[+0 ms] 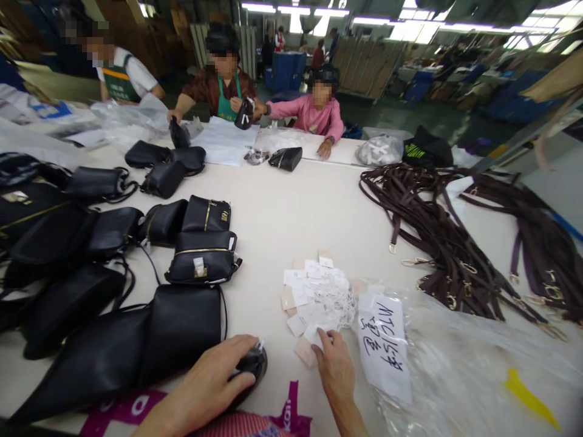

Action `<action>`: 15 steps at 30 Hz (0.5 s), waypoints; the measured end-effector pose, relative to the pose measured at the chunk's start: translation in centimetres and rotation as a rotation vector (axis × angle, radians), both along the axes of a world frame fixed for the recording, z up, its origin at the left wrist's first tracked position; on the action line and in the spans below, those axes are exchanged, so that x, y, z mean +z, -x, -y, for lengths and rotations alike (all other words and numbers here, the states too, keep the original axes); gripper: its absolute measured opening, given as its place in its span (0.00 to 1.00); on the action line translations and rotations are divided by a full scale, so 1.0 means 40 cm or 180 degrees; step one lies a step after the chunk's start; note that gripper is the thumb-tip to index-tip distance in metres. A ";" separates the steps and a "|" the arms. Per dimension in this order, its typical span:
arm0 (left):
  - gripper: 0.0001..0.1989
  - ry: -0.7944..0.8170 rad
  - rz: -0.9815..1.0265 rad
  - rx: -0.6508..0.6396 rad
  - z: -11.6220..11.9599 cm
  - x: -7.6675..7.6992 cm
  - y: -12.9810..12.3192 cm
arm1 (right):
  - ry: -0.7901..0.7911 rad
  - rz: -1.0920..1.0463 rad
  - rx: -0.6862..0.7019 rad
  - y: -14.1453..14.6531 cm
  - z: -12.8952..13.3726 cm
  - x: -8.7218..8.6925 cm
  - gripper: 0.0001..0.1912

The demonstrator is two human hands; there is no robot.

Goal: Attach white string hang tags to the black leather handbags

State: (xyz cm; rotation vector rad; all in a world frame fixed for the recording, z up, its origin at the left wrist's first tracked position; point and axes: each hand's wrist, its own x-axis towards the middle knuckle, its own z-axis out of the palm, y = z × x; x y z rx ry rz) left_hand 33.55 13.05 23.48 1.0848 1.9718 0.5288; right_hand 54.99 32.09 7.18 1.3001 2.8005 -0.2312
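My left hand (221, 376) is wrapped over a small black bag (257, 363) at the table's near edge, most of it hidden under the palm. At the near side of a pile of white and beige hang tags (325, 294) with white strings is my right hand (336, 363). Its thumb and index finger close on the edge of a white hang tag (312, 334). Left of my left hand lies a large black bag (186, 318), partly overlapping others.
Several black bags (113, 230) cover the table's left side. Dark brown straps (423, 218) with metal clasps lie in heaps at the right. Clear plastic (455, 358) with a handwritten paper (385, 346) is near right. Co-workers (223, 91) handle bags across the table.
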 end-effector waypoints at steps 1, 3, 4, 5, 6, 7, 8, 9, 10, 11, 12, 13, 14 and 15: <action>0.26 -0.0058 -0.0021 -0.0019 -0.001 -0.003 -0.002 | -0.0008 -0.0027 0.0029 0.000 -0.009 -0.003 0.14; 0.26 -0.0093 -0.0052 -0.0061 -0.001 -0.006 -0.004 | -0.0002 -0.0080 0.0089 -0.001 -0.029 -0.006 0.10; 0.26 -0.0068 -0.0067 -0.0082 -0.002 -0.006 -0.005 | -0.0002 -0.0114 0.0120 0.000 -0.038 -0.006 0.08; 0.26 -0.0027 -0.0077 -0.0104 -0.002 -0.006 -0.006 | -0.0008 -0.0151 0.0152 0.000 -0.046 -0.005 0.08; 0.25 0.0000 -0.0090 -0.0121 -0.002 -0.005 -0.006 | -0.0024 -0.0187 0.0181 0.001 -0.051 -0.003 0.09; 0.25 0.0006 -0.0102 -0.0134 -0.002 -0.004 -0.006 | -0.0055 -0.0217 0.0204 0.003 -0.055 -0.001 0.11; 0.25 -0.0011 -0.0115 -0.0140 -0.002 -0.002 -0.006 | -0.0106 -0.0244 0.0221 0.005 -0.057 0.001 0.13; 0.24 -0.0040 -0.0135 -0.0130 -0.002 -0.001 -0.007 | -0.0169 -0.0266 0.0233 0.007 -0.057 0.001 0.14; 0.24 -0.0070 -0.0157 -0.0112 -0.003 0.001 -0.007 | -0.0239 -0.0290 0.0246 0.009 -0.056 0.000 0.15; 0.23 -0.0092 -0.0180 -0.0097 -0.003 0.003 -0.008 | -0.0305 -0.0318 0.0270 0.012 -0.054 -0.003 0.15; 0.23 -0.0098 -0.0203 -0.0087 -0.004 0.005 -0.009 | -0.0360 -0.0354 0.0313 0.013 -0.052 -0.009 0.15; 0.23 -0.0090 -0.0218 -0.0081 -0.006 0.006 -0.009 | -0.0398 -0.0400 0.0372 0.014 -0.050 -0.016 0.14; 0.23 -0.0080 -0.0223 -0.0082 -0.007 0.008 -0.010 | -0.0420 -0.0453 0.0444 0.015 -0.049 -0.025 0.14; 0.23 -0.0067 -0.0221 -0.0090 -0.008 0.009 -0.010 | -0.0432 -0.0511 0.0519 0.015 -0.050 -0.034 0.13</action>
